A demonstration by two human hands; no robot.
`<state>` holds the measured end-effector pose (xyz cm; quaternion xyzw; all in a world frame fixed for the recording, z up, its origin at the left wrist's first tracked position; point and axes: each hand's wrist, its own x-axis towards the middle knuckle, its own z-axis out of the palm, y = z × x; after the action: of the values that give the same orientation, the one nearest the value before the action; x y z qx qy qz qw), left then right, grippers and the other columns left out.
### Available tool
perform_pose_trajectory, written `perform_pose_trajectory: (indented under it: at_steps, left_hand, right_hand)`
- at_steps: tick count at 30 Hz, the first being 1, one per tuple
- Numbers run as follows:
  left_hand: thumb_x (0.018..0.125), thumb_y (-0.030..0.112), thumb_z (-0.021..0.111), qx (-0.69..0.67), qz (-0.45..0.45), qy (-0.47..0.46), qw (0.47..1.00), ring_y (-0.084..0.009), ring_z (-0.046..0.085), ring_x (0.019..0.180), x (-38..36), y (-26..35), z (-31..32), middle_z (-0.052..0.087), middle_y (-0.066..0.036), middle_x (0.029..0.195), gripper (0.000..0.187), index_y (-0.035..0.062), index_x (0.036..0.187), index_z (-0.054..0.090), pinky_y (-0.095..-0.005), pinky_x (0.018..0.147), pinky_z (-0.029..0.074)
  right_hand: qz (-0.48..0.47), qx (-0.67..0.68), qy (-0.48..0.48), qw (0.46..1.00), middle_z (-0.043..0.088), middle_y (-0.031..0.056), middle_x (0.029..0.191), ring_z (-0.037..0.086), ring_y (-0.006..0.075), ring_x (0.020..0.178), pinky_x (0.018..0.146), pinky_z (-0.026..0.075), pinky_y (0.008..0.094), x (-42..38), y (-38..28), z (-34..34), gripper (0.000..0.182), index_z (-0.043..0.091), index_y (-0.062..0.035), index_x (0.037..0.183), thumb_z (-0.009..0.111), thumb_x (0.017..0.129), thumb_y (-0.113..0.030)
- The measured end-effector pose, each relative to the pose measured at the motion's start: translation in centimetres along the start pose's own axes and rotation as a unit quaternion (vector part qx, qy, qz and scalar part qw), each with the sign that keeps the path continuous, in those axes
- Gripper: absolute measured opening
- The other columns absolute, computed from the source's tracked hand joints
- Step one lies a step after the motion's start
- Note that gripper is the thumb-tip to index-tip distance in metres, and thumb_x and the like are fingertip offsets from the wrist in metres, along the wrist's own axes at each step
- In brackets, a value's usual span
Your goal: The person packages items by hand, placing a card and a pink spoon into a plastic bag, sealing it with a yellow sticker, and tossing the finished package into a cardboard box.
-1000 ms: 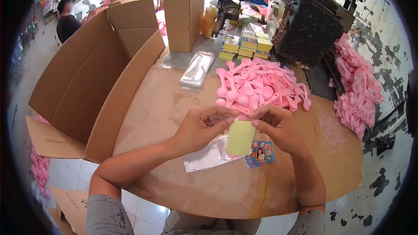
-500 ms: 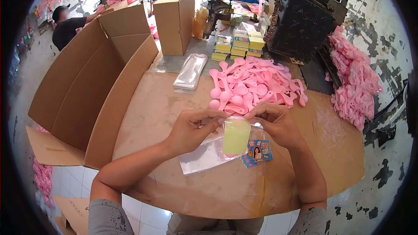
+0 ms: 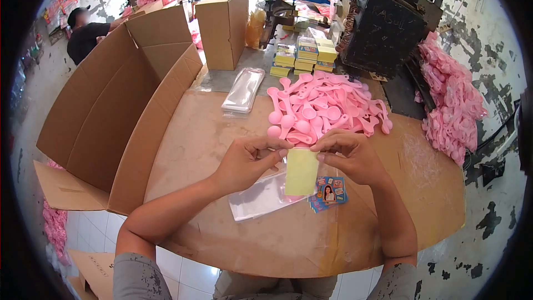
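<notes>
left hand (image 3: 252, 158) and right hand (image 3: 353, 158): fingertips pinch the top corners of a clear bag (image 3: 301, 161) around a yellow card (image 3: 302, 178), apparently keeping it taut; blue cards (image 3: 330, 193) and pink spoons (image 3: 327, 112) lie near, probably for easy reach.

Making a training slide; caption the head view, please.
Left hand and right hand hold a clear plastic bag with a yellow rectangular card, near heaped pink plastic spoons.

Pale yellow card (image 3: 302, 173) between hands (image 3: 249, 161)
</notes>
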<state>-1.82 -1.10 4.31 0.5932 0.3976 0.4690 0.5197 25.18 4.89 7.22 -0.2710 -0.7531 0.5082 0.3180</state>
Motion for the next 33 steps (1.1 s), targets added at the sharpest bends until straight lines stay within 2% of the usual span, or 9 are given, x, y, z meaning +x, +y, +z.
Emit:
perform_pose_trajectory:
  at_steps: [12, 15, 18, 21, 24, 27, 28, 29, 33]
  left_hand:
    - [0.103, 0.015, 0.067, -0.041, 0.112, 0.108, 0.987, -0.0097, 0.071, 0.093, 0.5, -0.1, 1.3, 0.074, -0.006, 0.096, 0.029, -0.0003, 0.128, 0.065, -0.0265, 0.082, 0.058]
    - [0.102, 0.018, 0.069, 0.028, 0.024, -0.068, 0.997, -0.0124, 0.072, 0.091, 0.1, -0.3, -0.6, 0.073, -0.007, 0.093, 0.026, -0.0014, 0.119, 0.067, -0.0289, 0.078, 0.059]
    - [0.102, 0.017, 0.068, -0.019, 0.021, -0.047, 0.998, -0.0141, 0.072, 0.09, 0.4, 1.5, -2.0, 0.073, -0.006, 0.091, 0.021, -0.0006, 0.114, 0.067, -0.0306, 0.075, 0.059]
    - [0.11, 0.033, 0.052, -0.073, 0.2, 0.245, 0.946, -0.0193, 0.072, 0.102, 1.2, 3.2, -4.9, 0.072, -0.013, 0.111, 0.038, -0.0018, 0.119, 0.065, -0.0342, 0.081, 0.059]
    - [0.11, 0.044, 0.025, -0.297, 0.197, 0.283, 0.89, -0.0214, 0.062, 0.119, 1.5, 7.8, -5.6, 0.061, -0.013, 0.134, 0.061, -0.0006, 0.143, 0.048, -0.0399, 0.098, 0.052]
    - [0.106, 0.039, 0.052, -0.215, 0.187, 0.176, 0.942, -0.0184, 0.064, 0.11, 2.1, 1.5, -5.4, 0.065, -0.007, 0.132, 0.046, 0.0014, 0.131, 0.059, -0.0359, 0.09, 0.053]
    - [0.102, 0.037, 0.061, -0.002, 0.125, 0.123, 0.984, -0.0205, 0.065, 0.107, 1.8, 0.5, -4.5, 0.067, -0.008, 0.127, 0.045, 0.0009, 0.128, 0.061, -0.0363, 0.087, 0.053]
    - [0.097, 0.036, 0.07, 0.211, 0.054, 0.064, 0.974, -0.0226, 0.067, 0.103, 1.4, -0.4, -3.3, 0.068, -0.009, 0.121, 0.045, 0.0004, 0.124, 0.064, -0.0368, 0.084, 0.054]
    - [0.086, 0.031, 0.082, 0.424, 0.133, 0.005, 0.896, -0.0269, 0.067, 0.093, -0.5, -2.0, 0.7, 0.065, -0.01, 0.103, 0.04, 0.0055, 0.114, 0.07, -0.0384, 0.08, 0.055]
  right_hand:
    - [0.041, 0.043, -0.03, 0.998, 0.07, 0.0013, 0.1, 0.065, 0.0068, 0.09, 0.08, 0.053, 0.026, -0.3, -0.2, 1.1, 0.031, 0.065, 0.0017, 0.125, 0.071, 0.096, -0.003]
    - [0.022, 0.073, -0.017, 0.997, 0.071, 0.0024, 0.101, 0.065, 0.0075, 0.091, 0.081, 0.054, 0.0265, -0.6, -1.3, 1.4, 0.029, 0.065, 0.0014, 0.125, 0.071, 0.097, -0.004]
    - [-0.004, 0.06, 0.004, 0.998, 0.071, 0.0033, 0.103, 0.066, 0.0091, 0.091, 0.082, 0.054, 0.0275, -0.5, -2.0, 1.0, 0.027, 0.066, 0.0011, 0.125, 0.069, 0.098, -0.005]
    - [-0.014, 0.001, 0.02, 1.0, 0.072, 0.0043, 0.105, 0.067, 0.0096, 0.092, 0.081, 0.055, 0.0287, -0.4, -2.0, -0.7, 0.026, 0.067, -0.0005, 0.124, 0.069, 0.099, -0.006]
    - [0.025, -0.157, 0.02, 0.987, 0.073, 0.0057, 0.103, 0.068, 0.0115, 0.09, 0.08, 0.055, 0.031, -0.8, -2.0, -3.1, 0.026, 0.07, -0.0025, 0.119, 0.073, 0.094, -0.009]
    - [0.049, -0.32, -0.094, 0.942, 0.072, 0.0078, 0.101, 0.068, 0.0167, 0.088, 0.078, 0.055, 0.0337, -1.6, -1.6, -4.7, 0.029, 0.072, -0.0037, 0.112, 0.079, 0.085, -0.012]
    - [0.053, -0.366, -0.151, 0.917, 0.072, 0.0086, 0.1, 0.068, 0.0188, 0.088, 0.078, 0.055, 0.0346, -2.0, -1.4, -4.8, 0.03, 0.073, -0.004, 0.109, 0.081, 0.082, -0.013]
    - [0.077, -0.359, -0.169, 0.915, 0.071, 0.009, 0.1, 0.068, 0.0214, 0.089, 0.078, 0.055, 0.0356, -2.4, -1.1, -4.4, 0.032, 0.072, -0.004, 0.108, 0.083, 0.079, -0.013]
    - [0.139, -0.381, -0.187, 0.895, 0.067, 0.0102, 0.102, 0.067, 0.0274, 0.097, 0.08, 0.054, 0.0384, -2.9, -0.7, -1.8, 0.04, 0.069, -0.0045, 0.104, 0.087, 0.07, -0.015]
